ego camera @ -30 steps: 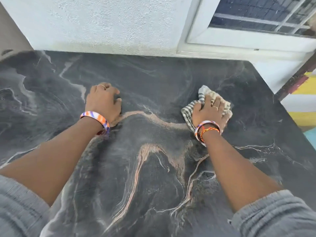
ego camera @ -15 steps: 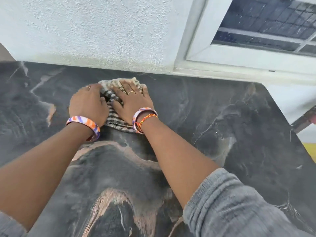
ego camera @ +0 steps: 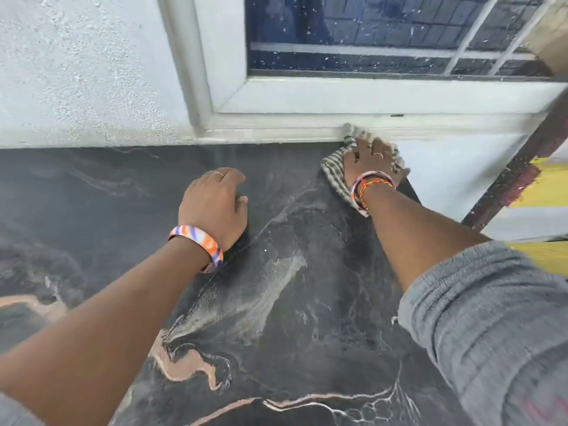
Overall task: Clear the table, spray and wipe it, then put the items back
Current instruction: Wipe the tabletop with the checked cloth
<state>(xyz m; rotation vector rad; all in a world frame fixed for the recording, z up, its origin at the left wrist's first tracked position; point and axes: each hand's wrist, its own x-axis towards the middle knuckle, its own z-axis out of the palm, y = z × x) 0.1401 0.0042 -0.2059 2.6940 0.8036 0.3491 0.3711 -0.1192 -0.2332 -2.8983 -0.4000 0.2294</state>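
Observation:
The dark marble-patterned table point(ego camera: 307, 302) fills the lower view, with pale streaks across its middle. My right hand point(ego camera: 370, 162) presses flat on a striped grey-and-white cloth point(ego camera: 335, 170) at the table's far right corner, against the wall below the window sill. Part of the cloth bunches up past my fingertips. My left hand point(ego camera: 215, 201) rests on the bare table surface left of the cloth, fingers curled loosely, holding nothing. Both wrists wear bangles.
A white textured wall point(ego camera: 86, 72) runs along the table's far edge. A white-framed window point(ego camera: 368, 41) sits above the far right corner. A dark post point(ego camera: 516, 167) and yellow-striped surface point(ego camera: 547, 192) lie past the table's right edge.
My right hand has slid the cloth from beside my left hand out to the far right corner. My left hand has stayed on the table.

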